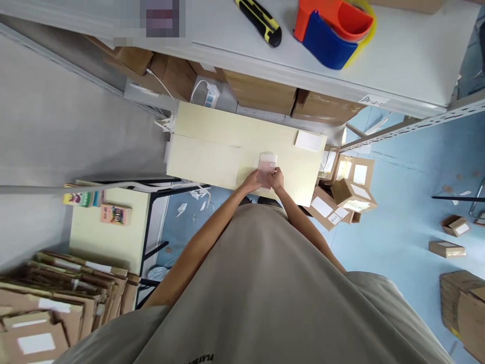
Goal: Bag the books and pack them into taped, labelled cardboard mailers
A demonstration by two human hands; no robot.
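Note:
A flat pink phone case (267, 165), with a small framed patch near its upper right corner, lies over a pale sheet at the front of the cream table (212, 119). My left hand (251, 182) grips its lower left edge, fingers closed. Opposite it, my right hand (278, 179) pinches the right edge with curled fingers. The lower part of the case sits between both hands and is partly covered by them. To the right, a white rectangular box or card (308, 141) rests near the table's far corner.
Above the table runs a grey shelf (235, 38) with a yellow-black box cutter (261, 23) and a tape dispenser (333, 30). Cardboard boxes (261, 96) stand behind the table; more boxes (352, 194) are piled at right. Flattened cartons (76, 293) fill the lower left.

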